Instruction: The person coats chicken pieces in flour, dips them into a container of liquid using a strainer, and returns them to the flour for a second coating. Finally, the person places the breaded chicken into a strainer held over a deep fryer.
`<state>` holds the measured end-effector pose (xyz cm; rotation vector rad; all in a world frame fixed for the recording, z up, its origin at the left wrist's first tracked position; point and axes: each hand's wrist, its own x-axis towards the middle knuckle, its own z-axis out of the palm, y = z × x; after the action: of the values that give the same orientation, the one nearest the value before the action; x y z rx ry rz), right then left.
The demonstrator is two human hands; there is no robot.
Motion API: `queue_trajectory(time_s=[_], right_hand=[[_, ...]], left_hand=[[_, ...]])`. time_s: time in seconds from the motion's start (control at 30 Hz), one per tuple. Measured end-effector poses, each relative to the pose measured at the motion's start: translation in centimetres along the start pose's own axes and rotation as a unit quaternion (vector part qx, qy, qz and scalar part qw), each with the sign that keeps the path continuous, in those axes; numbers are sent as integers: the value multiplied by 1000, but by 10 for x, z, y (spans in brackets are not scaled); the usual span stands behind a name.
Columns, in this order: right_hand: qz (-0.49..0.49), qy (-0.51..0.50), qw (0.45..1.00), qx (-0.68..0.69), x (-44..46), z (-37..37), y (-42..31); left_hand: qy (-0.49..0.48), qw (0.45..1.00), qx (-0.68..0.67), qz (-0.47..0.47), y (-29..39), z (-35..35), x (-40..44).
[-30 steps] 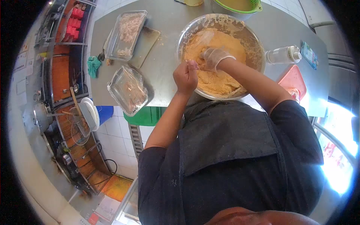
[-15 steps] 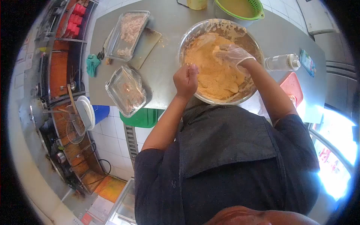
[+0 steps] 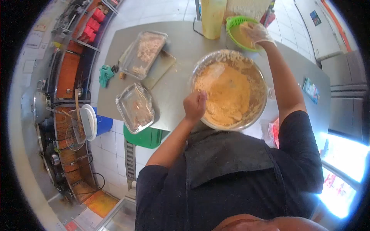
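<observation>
A large metal mixing bowl (image 3: 263, 96) full of orange-yellow breading flour (image 3: 227, 94) stands at the table's front edge. My left hand (image 3: 195, 104) is closed at its left rim, thumb up. Beyond the bowl sits a bright green strainer basket (image 3: 232, 21) holding murky yellowish liquid. Over that basket is my right hand (image 3: 256, 34), in a clear plastic glove with flour-coated fingers drawn together. Whatever those fingers hold is too blurred to name.
Left on the steel table are a clear tray of raw meat (image 3: 148, 48), a cutting board (image 3: 163, 69), a film-wrapped tray (image 3: 135, 107) and a teal cloth (image 3: 105, 75). A tall yellowish container (image 3: 212, 19) stands behind. A blue packet (image 3: 311, 90) lies at right.
My right hand has left the flour in the bowl and reached forward to the green basket. My left hand stays at the bowl's rim. The view has tilted up.
</observation>
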<state>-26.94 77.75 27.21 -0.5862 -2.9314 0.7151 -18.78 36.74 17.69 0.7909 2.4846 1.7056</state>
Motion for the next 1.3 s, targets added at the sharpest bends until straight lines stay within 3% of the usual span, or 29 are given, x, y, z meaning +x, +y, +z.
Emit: queue_trajectory(time_s=[0.17,0.27,0.4,0.43,0.53,0.6,0.67,0.77,0.87,1.07,1.27,1.3], right_hand=[[-25,-104,984,-141,48,34,33],[-120,-82,965,-218,26,15,8],[-84,-12,987,-134,-12,-1,-26],[-146,-9,980,-132,-26,0,-37],[-102,-147,983,47,-110,8,-94],[-64,-338,931,-119,-143,50,-82],[-120,-348,920,-132,-193,79,-68],[10,-434,891,-132,-236,83,-90],[-21,-433,896,-95,-247,97,-80],[32,-412,910,26,-232,94,-60],[-12,-227,970,82,-210,123,-12],[-5,-232,967,101,-207,122,-14]], left_hand=[[18,999,10,-30,-11,10,0],[12,998,53,-32,-16,9,-7],[27,1000,16,4,-1,2,3],[31,999,-7,12,0,3,2],[35,999,-1,25,-9,7,-1],[11,1000,5,16,-5,4,1],[-4,1000,-5,6,0,3,1],[-11,1000,-27,-6,3,2,4],[-17,999,-29,2,2,2,3],[-29,999,-25,7,4,0,7],[-34,999,-18,24,0,1,6],[-34,999,-16,21,-1,1,6]])
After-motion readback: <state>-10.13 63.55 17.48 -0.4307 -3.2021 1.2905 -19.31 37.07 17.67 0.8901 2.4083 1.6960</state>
